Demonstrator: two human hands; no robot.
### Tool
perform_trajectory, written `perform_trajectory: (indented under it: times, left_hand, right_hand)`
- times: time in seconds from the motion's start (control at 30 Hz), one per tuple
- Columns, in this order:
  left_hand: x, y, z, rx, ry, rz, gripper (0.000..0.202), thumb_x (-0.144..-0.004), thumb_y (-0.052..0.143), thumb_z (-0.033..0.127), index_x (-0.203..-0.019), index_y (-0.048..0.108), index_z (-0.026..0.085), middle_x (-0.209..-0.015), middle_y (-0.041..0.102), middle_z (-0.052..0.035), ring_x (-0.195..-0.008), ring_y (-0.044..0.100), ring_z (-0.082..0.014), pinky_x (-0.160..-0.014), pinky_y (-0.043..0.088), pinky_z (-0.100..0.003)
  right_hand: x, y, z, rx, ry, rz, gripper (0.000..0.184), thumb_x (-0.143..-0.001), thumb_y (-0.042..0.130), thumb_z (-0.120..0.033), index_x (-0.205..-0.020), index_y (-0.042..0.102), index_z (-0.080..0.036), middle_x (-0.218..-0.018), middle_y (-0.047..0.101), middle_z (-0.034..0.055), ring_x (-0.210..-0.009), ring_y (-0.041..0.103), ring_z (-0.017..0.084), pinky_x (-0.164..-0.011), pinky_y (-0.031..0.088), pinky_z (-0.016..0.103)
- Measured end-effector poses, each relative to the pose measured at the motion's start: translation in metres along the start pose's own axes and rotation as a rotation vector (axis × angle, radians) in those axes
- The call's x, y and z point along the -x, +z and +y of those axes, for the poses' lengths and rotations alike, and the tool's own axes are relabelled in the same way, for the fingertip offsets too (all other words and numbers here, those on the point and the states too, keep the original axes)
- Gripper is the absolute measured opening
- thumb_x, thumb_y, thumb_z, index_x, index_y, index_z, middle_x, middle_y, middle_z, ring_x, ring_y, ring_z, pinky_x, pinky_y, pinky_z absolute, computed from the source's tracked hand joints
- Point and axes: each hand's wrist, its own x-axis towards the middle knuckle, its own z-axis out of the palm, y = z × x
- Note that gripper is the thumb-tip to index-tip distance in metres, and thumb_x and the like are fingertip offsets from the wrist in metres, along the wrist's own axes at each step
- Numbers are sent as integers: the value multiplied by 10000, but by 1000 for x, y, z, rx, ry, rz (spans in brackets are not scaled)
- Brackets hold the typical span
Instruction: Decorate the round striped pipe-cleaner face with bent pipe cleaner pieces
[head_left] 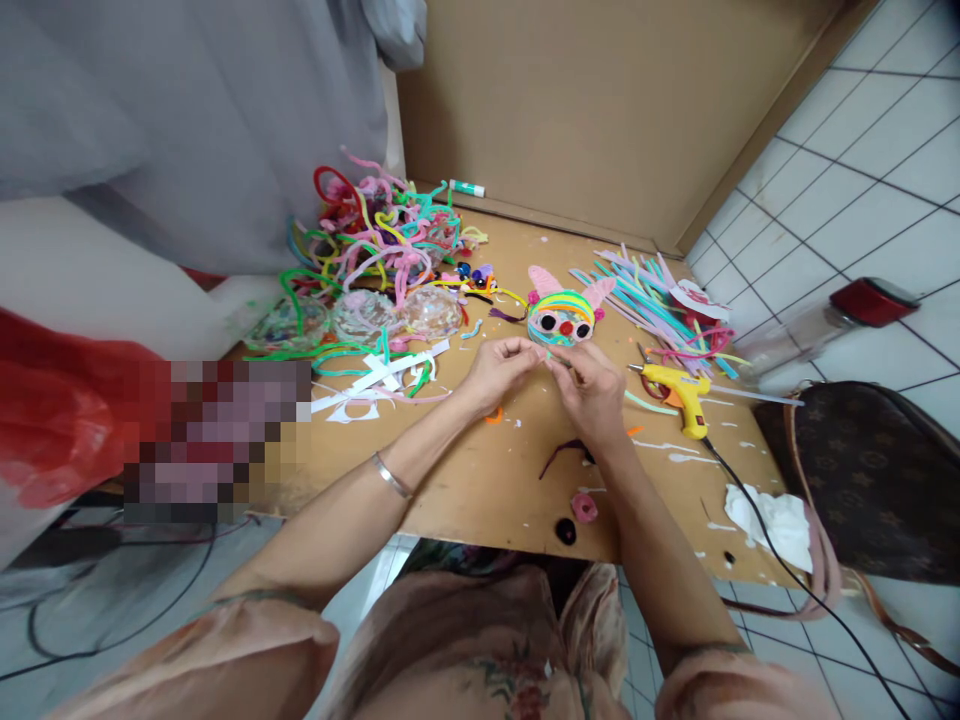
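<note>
My left hand (pixel 504 370) and my right hand (pixel 590 388) meet at the fingertips over the middle of the table, both pinched closed. A small green piece (pixel 548 354) shows between them; it looks like a bit of pipe cleaner, but the fingers cover most of it. Just beyond my fingers is a pipe-cleaner animal face (pixel 566 313) with pink ears, striped forehead, black eyes and a red nose. Right of my right hand, a yellow hot glue gun (pixel 686 393) lies with a glue stick in its back. A black disc (pixel 565 531) and a pink ring (pixel 584 507) lie near the front edge.
Tangled pipe cleaners (pixel 390 230) and clear domes (pixel 431 312) crowd the left, with white paper strips (pixel 382 372) in front. Straight pipe cleaners (pixel 637 300) lie at back right. A brown bag (pixel 870 480), crumpled tissue (pixel 772 520) and the glue gun's cord (pixel 750 500) occupy the right.
</note>
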Motion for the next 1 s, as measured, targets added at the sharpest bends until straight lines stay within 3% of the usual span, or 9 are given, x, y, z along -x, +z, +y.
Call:
perform_trajectory:
  times: [0.1, 0.23, 0.53, 0.83, 1.0]
  left_hand:
    - [2, 6, -6, 144, -41, 48, 174, -646, 770, 207, -609, 625, 118, -491, 426, 65, -428, 265, -10, -433, 147, -179]
    - [5, 12, -9, 256, -97, 123, 200, -640, 781, 182, -608, 594, 116, -504, 428, 66, -435, 273, -1, -422, 147, -161]
    - [10, 17, -13, 360, -126, 149, 183, -623, 773, 160, -651, 598, 112, -518, 446, 70, -443, 322, 2, -419, 179, -135]
    - [5, 9, -8, 114, -48, 32, 180, -606, 744, 251, -643, 622, 124, -514, 462, 57, -442, 316, -19, -434, 185, -172]
    - [3, 1, 0, -141, -7, -42, 164, -634, 705, 277, -632, 616, 139, -505, 466, 58, -447, 302, -34, -463, 184, -202]
  right_hand:
    - [2, 3, -3, 26, 28, 56, 197, -943, 547, -329, -940, 711, -221, -845, 702, 55, -741, 630, 176, -672, 473, 288]
    - [4, 6, -7, 61, 16, 31, 219, -956, 503, -320, -934, 694, -217, -867, 700, 79, -804, 639, 200, -723, 484, 310]
    - [8, 10, -5, 144, -23, 50, 239, -959, 507, -313, -848, 691, -207, -784, 691, 66, -752, 625, 192, -676, 441, 301]
    - [1, -4, -2, 2, -18, 43, 124, -898, 584, -257, -854, 687, -203, -766, 686, 29, -653, 593, 141, -594, 399, 260]
    - [-2, -9, -1, 113, -121, -26, 149, -911, 554, -237, -863, 688, -194, -807, 687, 52, -716, 604, 162, -648, 395, 273]
